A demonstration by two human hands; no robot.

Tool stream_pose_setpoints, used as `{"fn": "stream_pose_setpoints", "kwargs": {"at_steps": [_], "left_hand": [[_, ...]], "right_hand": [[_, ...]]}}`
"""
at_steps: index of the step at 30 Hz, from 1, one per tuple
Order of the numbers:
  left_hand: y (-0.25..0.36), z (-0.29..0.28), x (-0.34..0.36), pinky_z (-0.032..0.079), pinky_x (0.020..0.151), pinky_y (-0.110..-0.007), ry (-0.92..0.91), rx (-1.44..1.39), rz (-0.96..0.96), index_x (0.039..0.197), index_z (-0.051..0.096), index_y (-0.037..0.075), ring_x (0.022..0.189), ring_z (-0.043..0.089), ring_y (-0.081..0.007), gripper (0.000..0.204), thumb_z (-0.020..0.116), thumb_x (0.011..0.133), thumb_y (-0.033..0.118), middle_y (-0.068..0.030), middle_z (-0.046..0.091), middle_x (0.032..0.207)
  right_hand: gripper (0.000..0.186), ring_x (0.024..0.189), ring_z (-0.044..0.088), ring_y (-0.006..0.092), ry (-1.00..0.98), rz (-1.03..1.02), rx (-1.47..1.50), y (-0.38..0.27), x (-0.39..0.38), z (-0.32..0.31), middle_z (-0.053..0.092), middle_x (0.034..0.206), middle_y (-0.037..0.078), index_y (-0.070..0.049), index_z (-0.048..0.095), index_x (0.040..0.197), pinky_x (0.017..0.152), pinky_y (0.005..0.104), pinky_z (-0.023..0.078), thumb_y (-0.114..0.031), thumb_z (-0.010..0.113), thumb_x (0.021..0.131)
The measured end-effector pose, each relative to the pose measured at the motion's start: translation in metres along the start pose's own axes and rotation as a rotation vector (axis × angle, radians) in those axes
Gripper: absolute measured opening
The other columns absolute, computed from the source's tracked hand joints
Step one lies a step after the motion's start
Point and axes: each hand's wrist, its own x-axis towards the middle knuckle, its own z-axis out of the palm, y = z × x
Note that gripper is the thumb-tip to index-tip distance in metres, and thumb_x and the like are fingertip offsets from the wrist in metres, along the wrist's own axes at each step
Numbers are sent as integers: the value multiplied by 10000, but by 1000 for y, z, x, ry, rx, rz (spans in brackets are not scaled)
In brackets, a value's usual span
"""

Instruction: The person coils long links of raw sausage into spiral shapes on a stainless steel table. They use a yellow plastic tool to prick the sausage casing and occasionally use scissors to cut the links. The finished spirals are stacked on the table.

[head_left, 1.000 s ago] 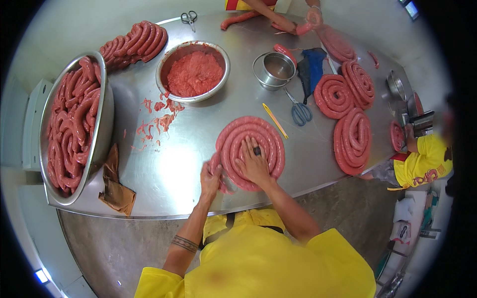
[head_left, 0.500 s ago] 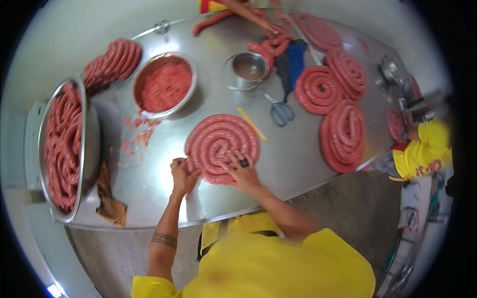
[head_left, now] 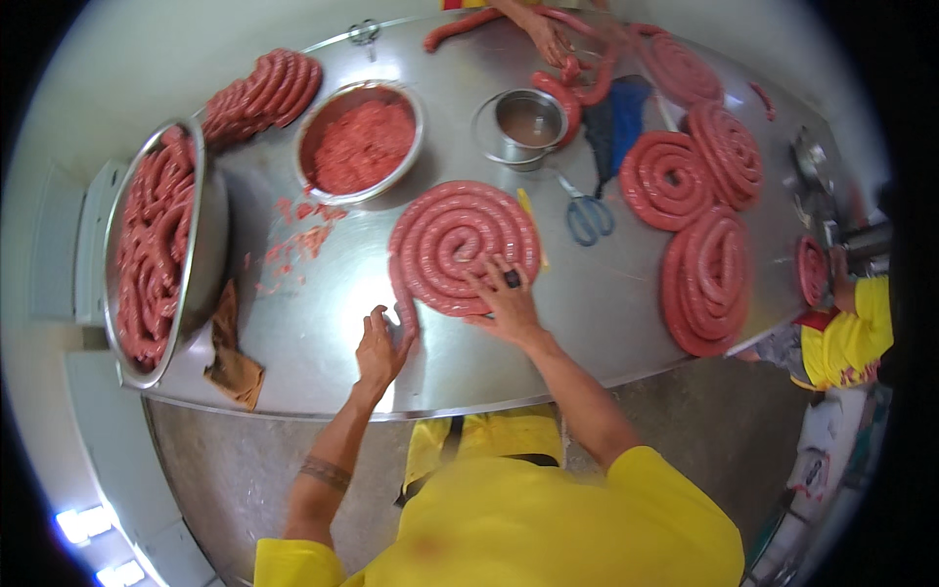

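A flat spiral coil of raw pink sausage lies on the steel table in front of me. Its outer end runs off the left side of the coil toward me. My left hand has this tail at its thumb side, with the fingers curled; the exact grip is partly hidden. Spread over the coil's near right edge, my right hand rests with fingers apart and a dark ring on one of them. A yellow strip lies partly under the coil's right edge, and blue-handled scissors are further right.
Left stand a big tub of sausage, a bowl of ground meat and piled sausage. Behind are a metal pot and a blue cloth. More coils lie right. Another person's hand handles sausage across the table.
The coil's outer end has come away from its left side and now extends toward me with my left hand. My right hand stays on the coil. The whole view has shifted somewhat.
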Motion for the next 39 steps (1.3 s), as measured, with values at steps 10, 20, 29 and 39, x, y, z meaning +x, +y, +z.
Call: {"fn": "stream_pose_setpoints", "kwargs": {"at_steps": [10,20,29,39], "left_hand": [[49,70,47,466,918,-581,385,-520,-28,1254,424,9,1113,561,-377,480,683,864,119,-265,516,1286],[0,31,-8,455,526,-219,-206,-1586,-501,1164,474,64,635,505,-103,142,486,1076,175,-57,619,944],[-11,40,-36,493,495,-354,-179,-754,-248,989,592,40,534,590,-185,304,409,1092,260,-72,654,708],[-27,-10,-65,513,640,-408,-179,-542,93,1040,593,7,641,669,-301,231,505,1043,221,-155,667,721]], "right_hand": [[826,1467,282,384,64,87,-56,-20,4,14,325,1595,155,-252,439,1526,1169,589,187,-516,752,807],[643,1391,402,410,183,95,209,-24,21,5,442,1511,197,-123,536,1425,1116,558,318,-377,740,871],[358,813,691,203,-549,870,1102,-98,14,48,700,948,121,45,630,1133,699,354,548,-282,636,989],[329,602,583,157,-575,825,1049,-136,66,94,643,823,54,-16,614,931,565,280,475,-333,610,1019]]}}
